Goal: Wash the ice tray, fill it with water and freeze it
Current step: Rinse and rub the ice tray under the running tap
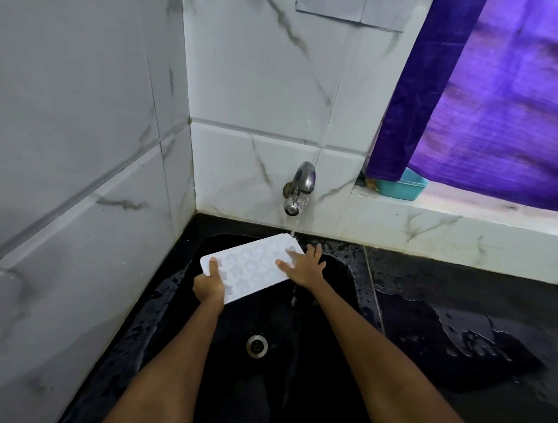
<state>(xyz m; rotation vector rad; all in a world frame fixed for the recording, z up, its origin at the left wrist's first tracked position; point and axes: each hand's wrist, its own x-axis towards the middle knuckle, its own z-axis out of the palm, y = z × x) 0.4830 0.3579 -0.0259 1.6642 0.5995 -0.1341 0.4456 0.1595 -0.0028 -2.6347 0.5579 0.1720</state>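
A white ice tray (253,265) with several round and star-shaped cells is held over the black sink (338,295), under the chrome wall tap (299,188). Water runs from the tap onto the tray's far right corner. My left hand (209,285) grips the tray's near left end, thumb on top. My right hand (304,265) lies on the tray's right end with fingers spread, partly over the cells.
The sink drain (256,346) sits below the tray. A wet black counter (457,312) with pooled water stretches to the right. Marble-look tiled walls close in the left and back. A teal tub (402,185) stands on the sill beneath a purple curtain (484,101).
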